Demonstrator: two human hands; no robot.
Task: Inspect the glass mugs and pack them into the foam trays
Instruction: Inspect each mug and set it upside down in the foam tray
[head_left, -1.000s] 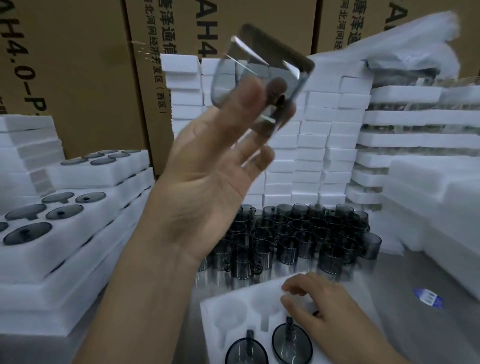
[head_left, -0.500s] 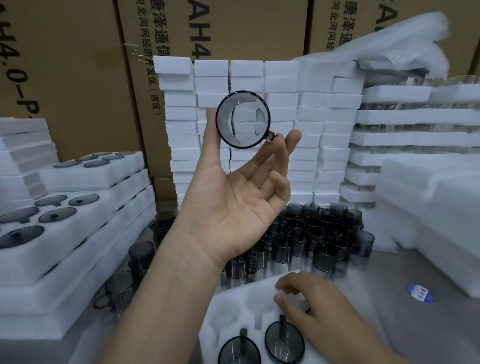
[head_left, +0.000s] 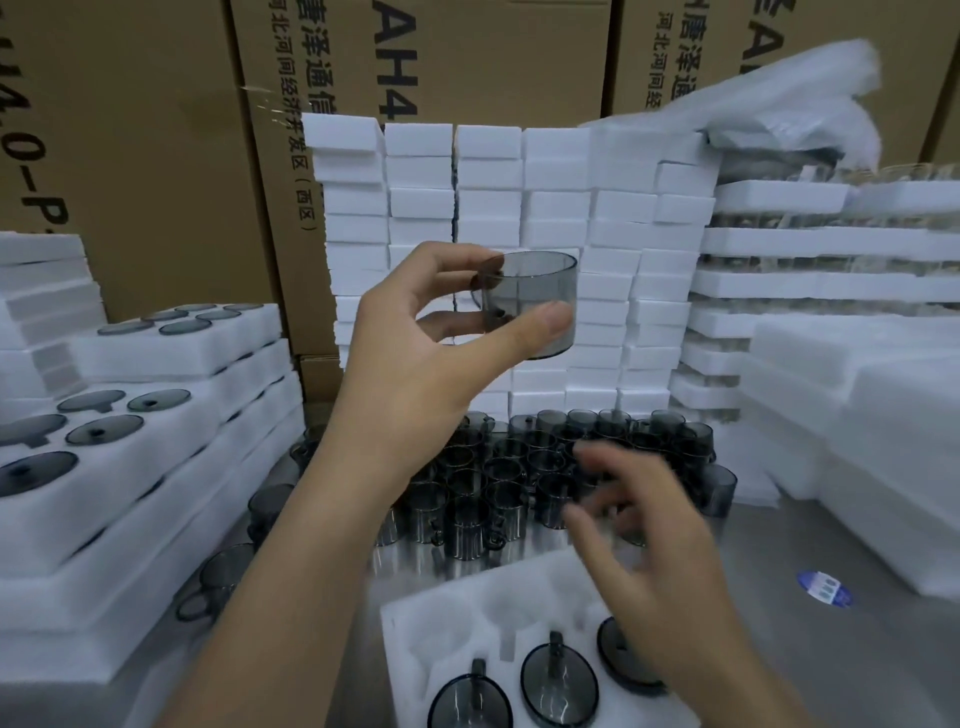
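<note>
Near the centre of the frame, the left hand (head_left: 415, 358) holds a smoky glass mug (head_left: 535, 306) side-on, thumb on the near wall and fingers round the far side. It looks light, rigid, slick and breakable, so gripping across the wall seems safest. Lower right, the right hand (head_left: 654, 551) is blurred, fingers spread, holding nothing, over the foam tray (head_left: 410, 629). The tray's near row holds three mugs (head_left: 556, 686), and the far pockets that show are unfilled.

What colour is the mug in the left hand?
Smoky translucent grey; the mug shows best in head view.
</note>
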